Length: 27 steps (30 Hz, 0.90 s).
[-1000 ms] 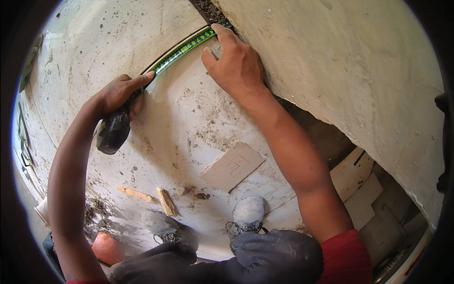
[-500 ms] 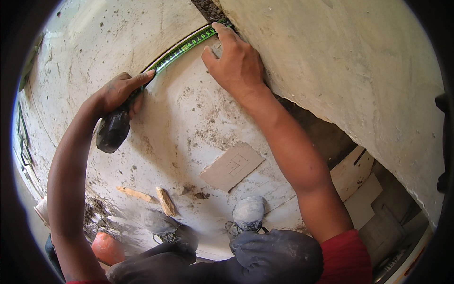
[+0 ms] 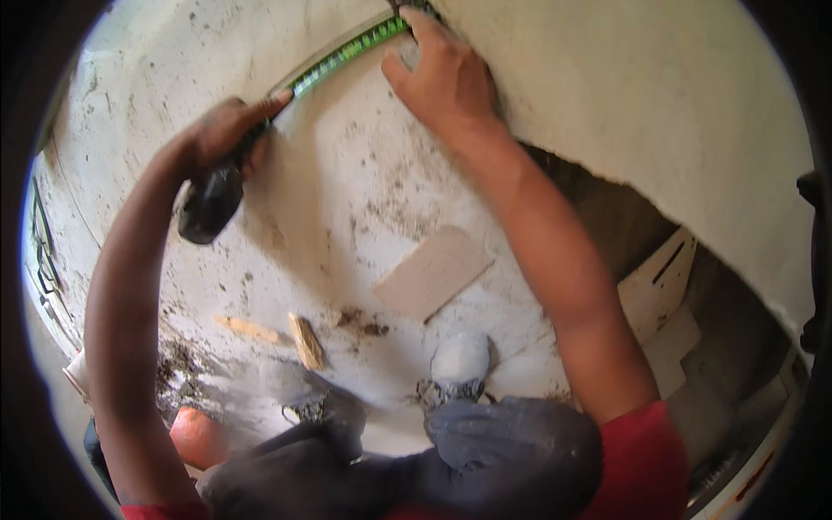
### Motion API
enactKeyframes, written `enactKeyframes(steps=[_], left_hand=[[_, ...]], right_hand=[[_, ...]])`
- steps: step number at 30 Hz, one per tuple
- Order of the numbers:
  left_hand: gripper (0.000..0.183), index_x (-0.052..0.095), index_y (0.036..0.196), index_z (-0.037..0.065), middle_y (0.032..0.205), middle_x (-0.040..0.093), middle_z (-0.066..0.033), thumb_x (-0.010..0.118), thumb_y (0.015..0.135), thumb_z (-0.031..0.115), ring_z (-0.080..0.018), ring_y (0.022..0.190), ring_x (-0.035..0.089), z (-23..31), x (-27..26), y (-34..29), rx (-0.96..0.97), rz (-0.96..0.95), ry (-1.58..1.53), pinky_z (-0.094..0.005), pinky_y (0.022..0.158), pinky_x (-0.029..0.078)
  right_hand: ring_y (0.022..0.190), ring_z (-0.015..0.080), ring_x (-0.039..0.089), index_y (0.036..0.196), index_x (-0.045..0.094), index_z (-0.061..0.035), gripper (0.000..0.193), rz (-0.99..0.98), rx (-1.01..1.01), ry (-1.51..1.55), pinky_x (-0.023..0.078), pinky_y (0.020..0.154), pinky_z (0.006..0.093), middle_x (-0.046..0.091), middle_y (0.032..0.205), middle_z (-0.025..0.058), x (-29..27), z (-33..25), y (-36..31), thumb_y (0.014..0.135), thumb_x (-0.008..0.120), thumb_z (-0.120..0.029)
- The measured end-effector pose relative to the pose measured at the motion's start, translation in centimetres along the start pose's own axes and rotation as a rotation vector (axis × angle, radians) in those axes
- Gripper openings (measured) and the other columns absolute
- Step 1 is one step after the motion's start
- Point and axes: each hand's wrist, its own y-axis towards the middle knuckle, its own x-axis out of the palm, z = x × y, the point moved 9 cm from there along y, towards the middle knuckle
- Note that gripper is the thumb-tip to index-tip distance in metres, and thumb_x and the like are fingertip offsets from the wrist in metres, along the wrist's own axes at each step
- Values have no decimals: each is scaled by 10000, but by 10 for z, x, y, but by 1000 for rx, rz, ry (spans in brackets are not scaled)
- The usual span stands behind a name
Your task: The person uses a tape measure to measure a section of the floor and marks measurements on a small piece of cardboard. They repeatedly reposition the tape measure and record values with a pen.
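"Dirt-specked surface (image 3: 303,208) is underlying which step?"
"Seemingly measuring: left hand (image 3: 227,134) is gripping green tape (image 3: 351,50); right hand (image 3: 451,82), thumb spread, is touching it beside the slab (image 3: 659,95). Reading is probably requiring tautness."

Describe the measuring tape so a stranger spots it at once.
Start at the large pale slab filling the upper right. Near its upper left edge is the right hand; from there the measuring tape curves down-left to the left hand. It is the only bright green thing there.

Blurred, unreadable markings (image 3: 348,54) on green tape (image 3: 354,50)
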Motion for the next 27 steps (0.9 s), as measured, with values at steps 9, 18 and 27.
enactKeyframes(steps=[9, 18, 27], left_hand=[[698, 634, 643, 96, 556, 602, -34, 423, 939, 692, -126, 435, 593, -6, -1, 9, 151, 35, 81, -278, 517, 525], [695, 611, 631, 70, 542, 552, -33, 441, 945, 666, -133, 469, 551, -4, 2, 10, 321, 117, 91, -288, 578, 502], [740, 607, 580, 71, 526, 551, -31, 392, 960, 668, -147, 490, 537, -32, 11, -50, 290, 165, 183, -305, 619, 479]], right_hand=[[1071, 439, 618, 1311, 525, -2, 563, -43, 45, -4, 493, 939, 482, 641, 1156, 284, 3, 5, 0, 843, 648, -288], [1167, 431, 578, 1503, 308, -87, 764, -284, 203, -80, 432, 1032, 480, 595, 1264, 287, -14, 3, -22, 867, 641, -349], [1124, 359, 555, 1327, 535, -84, 603, -200, -133, -45, 474, 931, 442, 605, 1223, 156, -76, -1, -199, 806, 753, -297]])
